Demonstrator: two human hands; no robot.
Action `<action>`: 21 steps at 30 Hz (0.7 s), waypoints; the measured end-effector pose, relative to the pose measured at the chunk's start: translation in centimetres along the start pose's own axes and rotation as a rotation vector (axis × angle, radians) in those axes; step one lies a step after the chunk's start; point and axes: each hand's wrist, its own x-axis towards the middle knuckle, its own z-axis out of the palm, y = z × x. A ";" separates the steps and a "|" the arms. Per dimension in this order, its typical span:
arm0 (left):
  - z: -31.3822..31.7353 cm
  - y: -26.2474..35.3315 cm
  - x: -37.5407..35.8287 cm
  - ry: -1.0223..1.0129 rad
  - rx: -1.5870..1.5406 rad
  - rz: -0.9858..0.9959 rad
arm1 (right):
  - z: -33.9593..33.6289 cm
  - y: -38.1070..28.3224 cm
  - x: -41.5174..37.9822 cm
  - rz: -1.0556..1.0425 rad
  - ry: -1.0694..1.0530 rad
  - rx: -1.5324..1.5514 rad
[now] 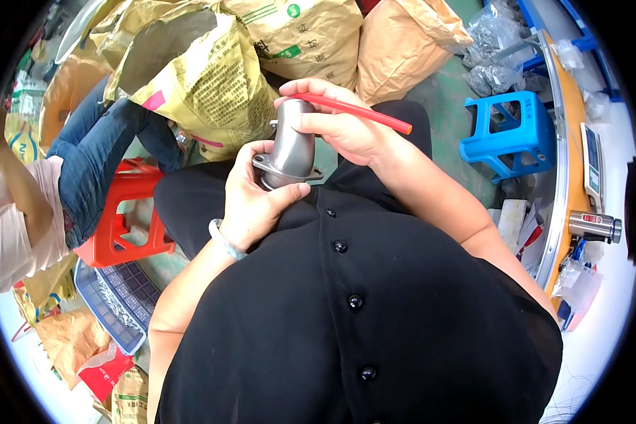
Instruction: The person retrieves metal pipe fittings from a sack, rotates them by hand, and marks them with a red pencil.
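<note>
A grey metal pipe elbow [295,138] with a two-hole flange at its lower end is held over my lap. My left hand [256,201] is closed around the flange end, thumb across the front. Around the upper end curls my right hand [343,131], its thumb and fingertips touching the pipe. A thin red pencil-like stick [364,111] lies across the same hand, gripped under the fingers and sticking out past the wrist. Its far tip, near the pipe's upper end, is partly hidden by the fingers.
Yellow woven sacks [212,92] and a brown paper sack [403,49] stand ahead. A blue stool [512,131] and a workbench edge [562,141] are on the right. Left are a seated person [99,155], a red stool [116,212] and a blue basket [95,300].
</note>
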 end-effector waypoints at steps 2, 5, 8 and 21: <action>0.0 0.2 0.0 -0.014 -0.028 -0.017 | -0.2 0.2 0.0 -0.010 -0.018 0.027; 0.0 0.5 0.0 -0.036 -0.101 -0.052 | -0.4 0.2 -0.1 -0.026 -0.035 0.046; -0.1 0.5 0.0 -0.054 -0.189 -0.091 | -0.4 0.2 -0.2 -0.026 -0.043 0.064; -0.1 0.4 -0.2 -0.116 -0.426 -0.019 | 0.7 -1.0 -1.0 -0.202 -0.099 -0.041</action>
